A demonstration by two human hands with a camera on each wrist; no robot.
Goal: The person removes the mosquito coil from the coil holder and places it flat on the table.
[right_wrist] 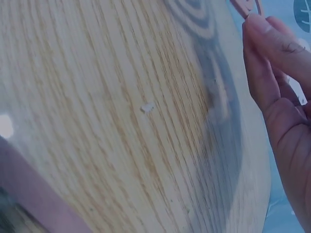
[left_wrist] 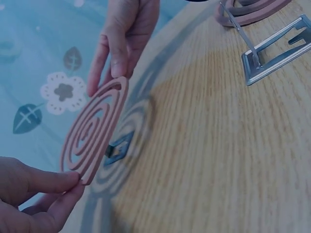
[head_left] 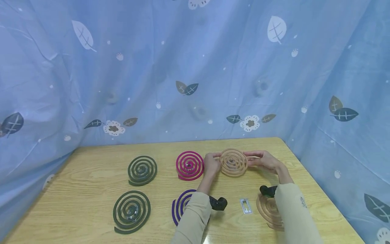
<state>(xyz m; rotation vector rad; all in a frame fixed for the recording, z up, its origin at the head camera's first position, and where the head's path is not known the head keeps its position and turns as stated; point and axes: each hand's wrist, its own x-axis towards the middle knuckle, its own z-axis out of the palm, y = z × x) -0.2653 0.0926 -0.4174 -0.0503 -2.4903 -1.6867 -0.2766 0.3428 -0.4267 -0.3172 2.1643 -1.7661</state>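
Observation:
A tan mosquito coil (head_left: 234, 173) is held tilted between both hands near the back of the table. My left hand (head_left: 212, 164) pinches its left edge between thumb and fingers, as the left wrist view also shows. At the opposite edge, the thumb and fingers of my right hand (head_left: 265, 160) pinch the rim. Below the coil lies a small metal stand (left_wrist: 119, 149); whether its upright tab touches the coil I cannot tell. To the left of my left hand sits a magenta coil (head_left: 179, 165).
Two dark green coils (head_left: 148, 210) lie on the left side. My left sleeve partly covers a purple coil (head_left: 174, 210); my right sleeve partly covers another tan coil (head_left: 263, 210). A bare metal stand (head_left: 241, 205) lies between them. Blue curtain (head_left: 195, 67) hangs behind the wooden table (head_left: 91, 176).

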